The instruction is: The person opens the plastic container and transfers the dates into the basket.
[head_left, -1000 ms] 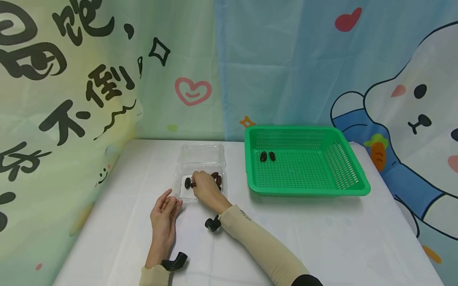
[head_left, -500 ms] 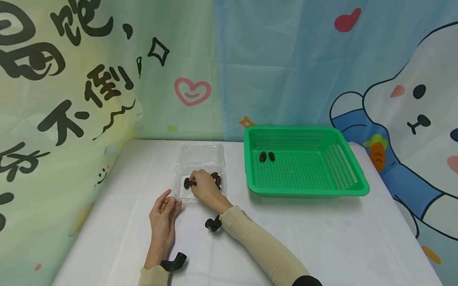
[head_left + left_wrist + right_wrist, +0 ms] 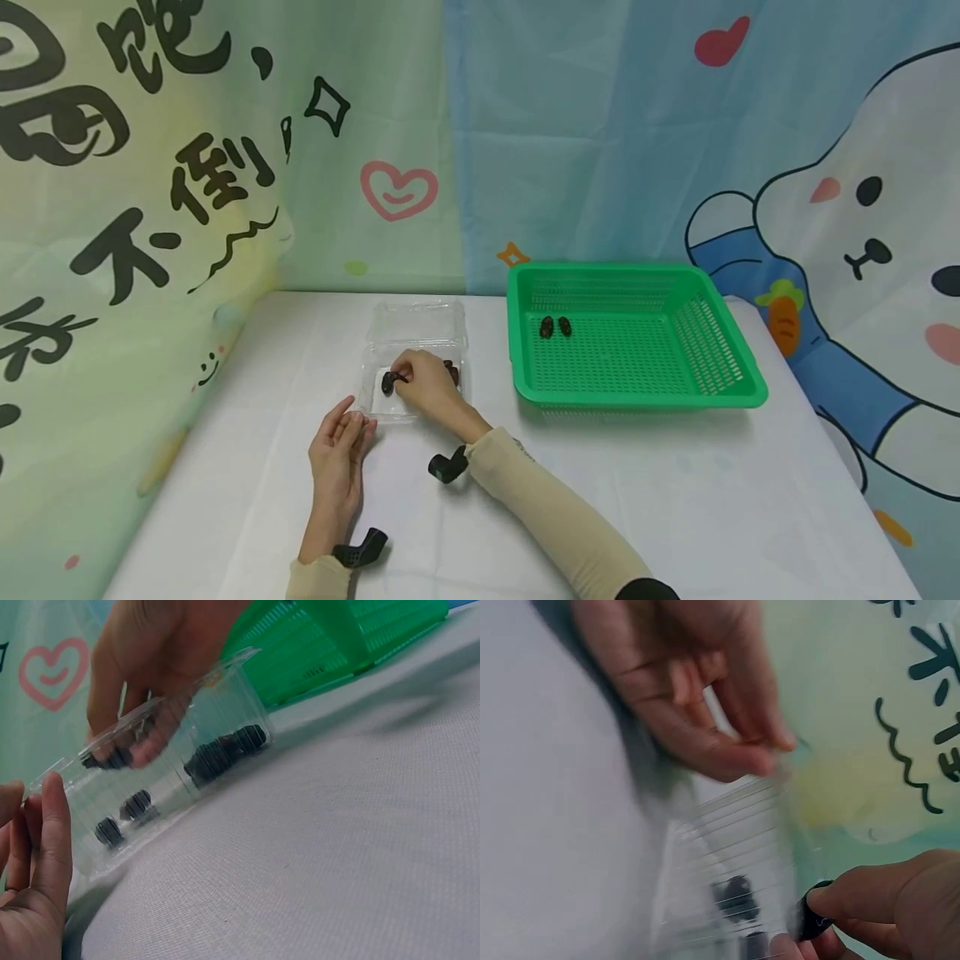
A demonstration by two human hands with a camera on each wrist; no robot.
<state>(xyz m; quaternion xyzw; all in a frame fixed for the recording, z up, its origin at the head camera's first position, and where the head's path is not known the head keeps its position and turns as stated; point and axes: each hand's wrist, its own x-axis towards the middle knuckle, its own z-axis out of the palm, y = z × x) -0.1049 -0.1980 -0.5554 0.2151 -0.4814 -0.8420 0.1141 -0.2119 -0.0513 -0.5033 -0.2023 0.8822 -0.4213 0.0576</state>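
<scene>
A clear plastic box [image 3: 378, 407] stands with its lid folded back, holding several dark, oval, date-like pieces [image 3: 214, 761]. My right hand [image 3: 431, 387] reaches inside; its thumb and fingers pinch one dark piece [image 3: 814, 919], which appears raised off the bottom in the left wrist view. At the box's near left corner, my left hand [image 3: 337, 462] pinches the rim between thumb and finger, as the right wrist view shows. Two similar dark pieces [image 3: 547, 327] lie side by side at the left inside a green basket [image 3: 637, 398].
The basket stands to the right of the box on a white-covered table [image 3: 450, 533]. Behind them hangs a printed cloth backdrop [image 3: 547, 150]. A small black wrist device [image 3: 447, 465] sticks out beside the right cuff, another [image 3: 362, 550] beside the left.
My right hand has shifted slightly left inside the box, with a dark piece between its fingers. The left hand has kept its place at the corner. The head view has turned a little.
</scene>
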